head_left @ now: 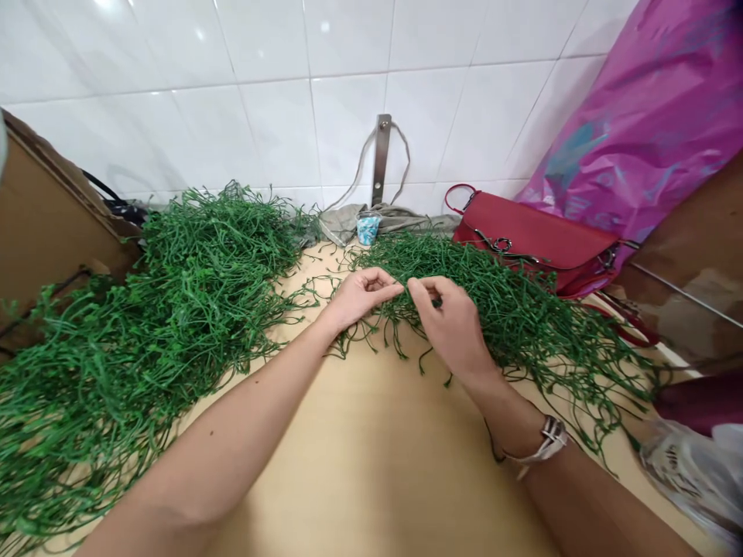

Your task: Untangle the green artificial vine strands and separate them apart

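My left hand point(367, 298) and my right hand point(451, 325) meet fingertip to fingertip near the middle of the table. Both are closed in a pinch, thumb against finger, on a thin green stem point(405, 284) that shows in the small gap between them. A loose pile of green plastic-looking stems point(522, 309) spreads behind and under my right hand. To the left of my left forearm lies a bigger heap of similar stems point(203, 286), with small forked tips. My right wrist wears a pale band.
Stray stems lie on the light wooden table point(371, 433). At the back stand a small blue-and-white cup point(368, 229) and a red handbag point(539, 236). Cardboard boxes flank both sides, a purple plastic bag point(655, 116) leans at right, and a clear plastic bag point(679, 472) sits near my right forearm.
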